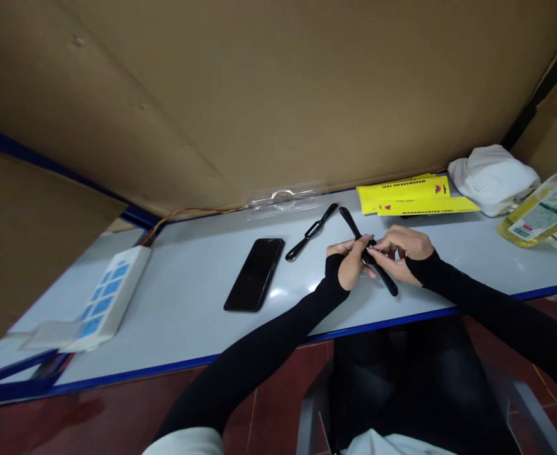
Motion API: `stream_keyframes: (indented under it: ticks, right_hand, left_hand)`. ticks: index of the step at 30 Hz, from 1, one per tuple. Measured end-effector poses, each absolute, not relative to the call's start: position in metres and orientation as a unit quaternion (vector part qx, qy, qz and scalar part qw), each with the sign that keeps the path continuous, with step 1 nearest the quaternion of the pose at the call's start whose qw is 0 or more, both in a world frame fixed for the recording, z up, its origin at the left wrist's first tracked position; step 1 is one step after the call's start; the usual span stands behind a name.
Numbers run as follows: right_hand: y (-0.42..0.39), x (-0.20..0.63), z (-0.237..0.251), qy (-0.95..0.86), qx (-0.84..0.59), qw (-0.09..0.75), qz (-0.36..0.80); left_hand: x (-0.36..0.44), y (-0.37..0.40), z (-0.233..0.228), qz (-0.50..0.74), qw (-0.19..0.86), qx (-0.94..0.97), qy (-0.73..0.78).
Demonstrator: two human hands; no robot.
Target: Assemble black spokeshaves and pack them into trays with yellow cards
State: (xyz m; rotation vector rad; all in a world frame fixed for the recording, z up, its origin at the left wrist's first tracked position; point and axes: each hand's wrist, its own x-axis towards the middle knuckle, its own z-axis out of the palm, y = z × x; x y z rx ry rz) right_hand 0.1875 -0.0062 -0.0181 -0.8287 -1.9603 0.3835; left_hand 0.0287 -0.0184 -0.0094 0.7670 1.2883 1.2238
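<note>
Both my hands are at a black spokeshave (383,278), tilted over the tabletop with one handle end up and left and the other down and right. My left hand (353,260) is closed around its middle, thumb on top. On the right, my right hand (404,249) is closed in a pinch at the spokeshave's centre, on a small shiny metal part (370,248) mostly covered by the fingertips. A second black spokeshave (312,232), with an opening in its middle, lies on the table to the left of my hands.
A black phone (254,275) lies left of my hands. Yellow cardboard sleeves (418,197), a white cloth bundle (491,177) and a bottle of yellow liquid (544,212) stand at the right back. Clear plastic packaging (282,199) rests against the back board; a power strip (112,294) is far left.
</note>
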Motion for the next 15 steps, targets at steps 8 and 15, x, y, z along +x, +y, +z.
stream_keyframes:
  ticks: [8, 15]
  right_hand:
    - [0.0, 0.186, -0.02, -0.801, -0.348, 0.457, 0.166]
    - [0.003, 0.187, -0.025, -0.724, -0.422, 0.414, 0.356]
  left_hand:
    - [0.029, -0.02, -0.018, 0.528, 0.538, 0.372, 0.542]
    - [0.027, -0.02, -0.021, 0.525, 0.534, 0.386, 0.538]
